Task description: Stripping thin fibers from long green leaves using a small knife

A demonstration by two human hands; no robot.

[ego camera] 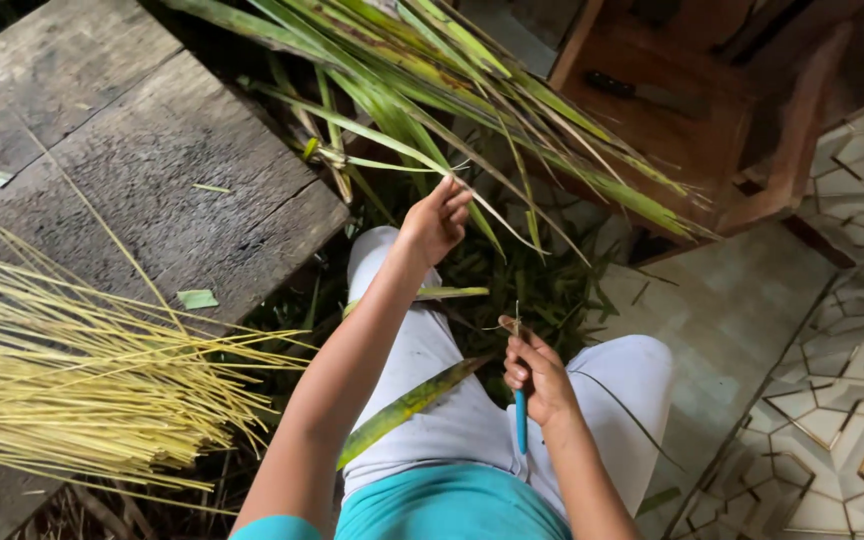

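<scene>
My left hand [436,220] reaches forward and pinches a thin green palm leaf strip [482,205] from a big frond of long green leaves [432,90] that lies across the top of the view. My right hand [538,378] rests over my right knee, closed on a small knife with a blue handle [520,420], its blade pointing up. A loose green leaf [412,402] lies across my lap, on white trousers.
A bundle of pale yellow leaf ribs [72,375] lies on weathered wooden planks [152,160] at the left. A brown wooden stool [712,110] stands at the upper right on a patterned tile floor [842,400]. Green leaf scraps [532,285] cover the ground between my knees.
</scene>
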